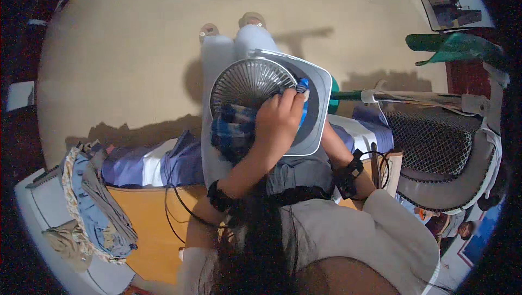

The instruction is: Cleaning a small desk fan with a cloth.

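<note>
A table fan with a round silver wire grille (pixel 247 77) and a square grey-and-white body (pixel 324 91) rests on my lap, tilted. My left hand (pixel 278 118) lies over the grille near the body, its fingers closed on a blue checked cloth (pixel 234 126). Part of that cloth pokes out past my fingertips, and the rest hangs below the grille on the left. My right forearm (pixel 336 145) reaches up behind the fan's body. The right hand itself is hidden there, so its grip does not show.
I sit on an orange-edged bed (pixel 147 213) with a purple-and-white striped cover (pixel 155 162). Folded clothes (pixel 100 205) lie at the left. To the right are a grey mesh-backed chair (pixel 435 143), a metal pole (pixel 402 96) and a green plastic piece (pixel 451 47). A black cable (pixel 179 202) trails beside my left arm.
</note>
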A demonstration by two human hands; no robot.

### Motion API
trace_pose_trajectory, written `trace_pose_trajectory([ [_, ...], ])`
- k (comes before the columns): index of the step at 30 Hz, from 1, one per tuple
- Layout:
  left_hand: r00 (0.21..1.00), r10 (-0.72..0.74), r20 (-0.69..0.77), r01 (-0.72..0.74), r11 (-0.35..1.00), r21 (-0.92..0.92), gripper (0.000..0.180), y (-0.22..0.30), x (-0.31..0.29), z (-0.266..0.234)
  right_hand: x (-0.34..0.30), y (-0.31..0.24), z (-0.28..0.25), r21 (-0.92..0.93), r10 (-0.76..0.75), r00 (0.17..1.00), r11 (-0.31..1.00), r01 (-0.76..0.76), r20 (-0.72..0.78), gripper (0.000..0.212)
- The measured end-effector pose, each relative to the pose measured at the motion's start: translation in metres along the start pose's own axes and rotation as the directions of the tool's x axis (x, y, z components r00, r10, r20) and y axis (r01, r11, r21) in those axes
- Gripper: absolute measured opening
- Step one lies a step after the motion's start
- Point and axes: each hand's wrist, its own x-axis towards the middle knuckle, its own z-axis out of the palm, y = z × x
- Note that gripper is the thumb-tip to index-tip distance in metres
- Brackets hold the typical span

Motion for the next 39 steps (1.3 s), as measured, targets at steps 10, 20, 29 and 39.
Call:
trace_pose_trajectory([
  [10,0.988,-0.047,-0.144,0.062,0.993,0.104,0.02,-0.043,-0.032,-0.028,0.004,0.0,-0.019,0.108,0.022,0.995,0.994,-0.032,0.094,0.041],
  [20,0.99,0.051,-0.134,-0.026,0.983,0.179,0.018,-0.031,-0.027,-0.021,-0.003,-0.01,-0.014,0.064,-0.021,0.969,0.998,0.005,0.247,0.042],
  [29,0.987,0.162,0.019,-0.163,0.982,0.094,0.018,-0.001,-0.017,0.003,-0.002,-0.006,-0.007,-0.031,-0.029,0.995,0.999,0.032,0.096,0.04],
  [39,0.999,-0.03,-0.037,0.031,0.999,0.023,0.012,-0.022,-0.024,-0.013,-0.007,-0.007,-0.004,-0.074,-0.008,1.0,0.997,0.009,0.015,0.039],
])
